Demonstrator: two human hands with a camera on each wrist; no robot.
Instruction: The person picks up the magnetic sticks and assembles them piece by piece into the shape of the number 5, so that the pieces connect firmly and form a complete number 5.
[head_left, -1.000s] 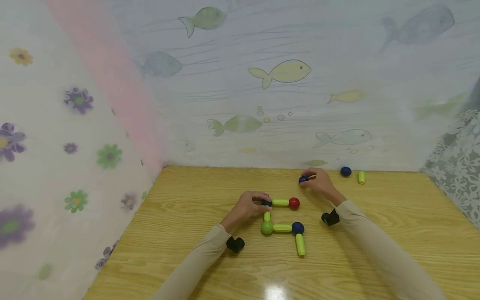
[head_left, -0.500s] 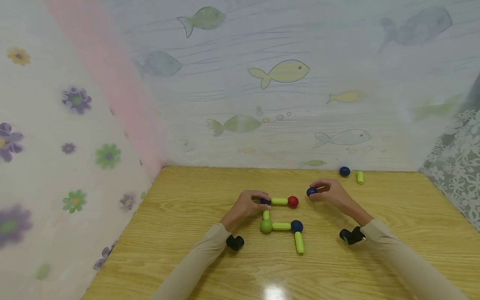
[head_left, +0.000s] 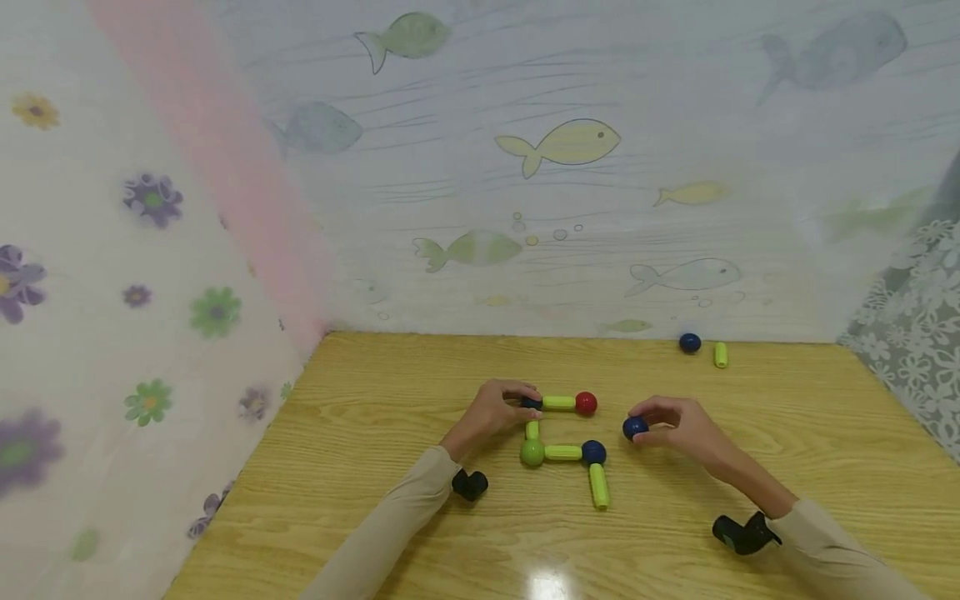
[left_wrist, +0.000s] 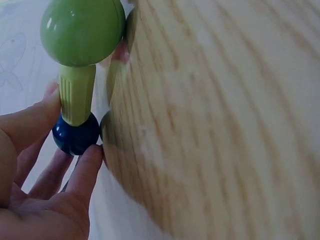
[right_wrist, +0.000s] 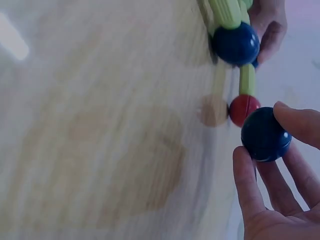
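A chain of balls and yellow-green rods lies on the wooden table. My left hand (head_left: pixel 491 417) pinches the dark blue ball (left_wrist: pixel 76 134) at its far left corner. From that corner one rod (head_left: pixel 558 402) runs right to a red ball (head_left: pixel 587 404). Another comes toward me to a green ball (head_left: pixel 533 452), which a rod (head_left: pixel 562 452) links to a second blue ball (head_left: pixel 594 452); one more rod (head_left: pixel 599 487) sticks out of it toward me. Right of the chain, my right hand (head_left: pixel 690 433) holds a loose blue ball (right_wrist: pixel 266 134) between thumb and fingers, apart from the chain.
At the table's back edge lie another blue ball (head_left: pixel 690 342) and a short yellow-green rod (head_left: pixel 721 355). Behind the table (head_left: pixel 375 367) stands a wall covering with drawn fish (head_left: pixel 577 143); a flowered one (head_left: pixel 217 312) is on the left.
My right hand has brought the blue ball from near the table's back toward me and slightly right. My left hand keeps its grip on the corner ball, and the chain stays in place.
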